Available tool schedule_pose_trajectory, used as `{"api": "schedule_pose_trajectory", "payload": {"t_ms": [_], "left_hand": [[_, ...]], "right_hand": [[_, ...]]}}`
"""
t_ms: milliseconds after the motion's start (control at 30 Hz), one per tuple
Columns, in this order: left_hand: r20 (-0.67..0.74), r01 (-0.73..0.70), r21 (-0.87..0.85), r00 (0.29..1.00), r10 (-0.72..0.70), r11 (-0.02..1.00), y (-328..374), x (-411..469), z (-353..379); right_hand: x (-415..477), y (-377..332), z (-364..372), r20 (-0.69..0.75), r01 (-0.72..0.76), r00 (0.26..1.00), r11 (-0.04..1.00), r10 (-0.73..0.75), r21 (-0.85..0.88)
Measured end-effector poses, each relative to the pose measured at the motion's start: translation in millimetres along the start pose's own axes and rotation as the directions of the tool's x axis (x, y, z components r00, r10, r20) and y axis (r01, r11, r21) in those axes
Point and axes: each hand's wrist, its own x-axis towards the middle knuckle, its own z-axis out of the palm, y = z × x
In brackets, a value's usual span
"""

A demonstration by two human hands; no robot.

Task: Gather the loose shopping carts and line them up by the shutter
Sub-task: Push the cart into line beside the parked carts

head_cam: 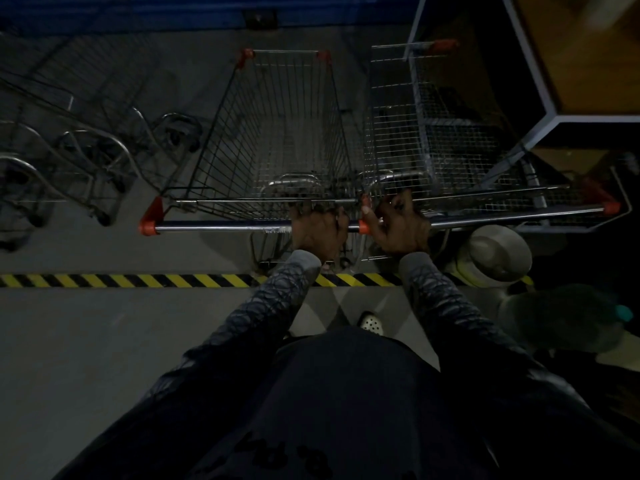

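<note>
Gripping two carts at once, the person stands behind them, facing the blue shutter. The left hand is curled round the handle of the left cart at its right end. The right hand is curled over the left end of the right cart handle, though dim light hides the thumb. Both carts stand side by side with their noses near the shutter and their handles just ahead of the hazard tape. Judgement: this pair is being squared up and is close to final position. Each hand holds an inner handle end, so either cart would tend to swing. Recommend an even push, noses kept level and sides parallel, stopping short of the shutter. The right cart runs close beside a blue-framed cabinet, and contact cannot be ruled out; its outer side may catch there. Nested carts stand to the left, apart from the pair and blurred. A pale round object lies on the floor just behind the right cart, a possible trip hazard.
</note>
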Motion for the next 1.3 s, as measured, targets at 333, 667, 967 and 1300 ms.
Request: {"api": "schedule_pose_trajectory", "payload": {"t_ms": [333, 667, 967, 1300], "left_hand": [[-0.039, -0.024, -0.021, 0.999, 0.023, 0.999, 1.0, -2.8, 1.3], [-0.159, -0.035, -0.072, 0.987, 0.023, 0.997, -1.6, -2.4, 10.6], [-0.154, -0.037, -0.054, 0.988, 0.028, 0.998, -1.0, -0.2, 8.9], [-0.252, -0.015, -0.060, 0.968, -0.001, 0.998, -0.6, -0.2, 8.2]], "right_hand": [[0.9, -6.7, 12.8, -0.004, -0.006, 1.000, 0.998, 0.006, -0.055], [3.8, -17.2, 7.6, -0.003, 0.012, 1.000, 0.999, -0.012, -0.031], [7.3, -23.1, 8.6, 0.054, 0.078, 0.995, 0.993, -0.083, 0.086], [4.3, -18.6, 2.4, 0.017, 0.133, 0.990, 0.979, -0.137, 0.151]]}}
